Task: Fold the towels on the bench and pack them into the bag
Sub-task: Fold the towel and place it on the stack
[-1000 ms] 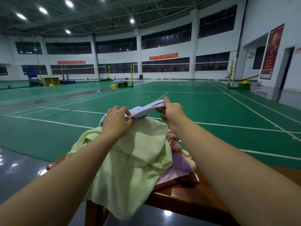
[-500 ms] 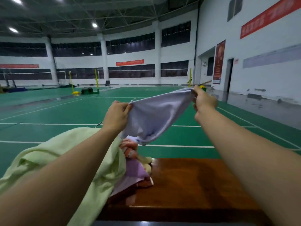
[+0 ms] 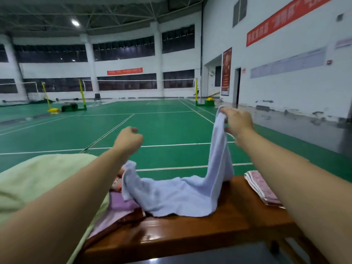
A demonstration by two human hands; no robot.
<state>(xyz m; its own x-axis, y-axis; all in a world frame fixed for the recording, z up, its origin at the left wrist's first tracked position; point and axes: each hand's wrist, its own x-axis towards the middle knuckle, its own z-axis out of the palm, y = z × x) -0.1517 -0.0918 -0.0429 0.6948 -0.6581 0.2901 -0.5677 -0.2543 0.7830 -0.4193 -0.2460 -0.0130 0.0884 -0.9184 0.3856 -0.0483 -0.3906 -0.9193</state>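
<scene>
A pale blue towel [image 3: 177, 195] lies spread across the wooden bench [image 3: 190, 231]. Its right corner is lifted by my right hand [image 3: 237, 121], which pinches it above the bench. My left hand [image 3: 129, 139] hovers over the towel's left end with the fingers curled shut and nothing in them. A heap of unfolded towels sits at the left: a light green towel [image 3: 38, 183] on top, a purple towel [image 3: 120, 203] under it. A folded pink patterned towel [image 3: 262, 188] rests at the bench's right end, partly behind my right forearm. No bag is in view.
Green badminton courts with white lines stretch beyond the bench. Yellow net posts [image 3: 82, 94] stand far off. A white wall with a dark doorway [image 3: 238, 86] runs along the right. Dark glossy floor [image 3: 209, 258] lies below the bench's front edge.
The blue towel went from stretched in the air between both hands to lying on the bench. My left hand let go of its corner. The view swung right.
</scene>
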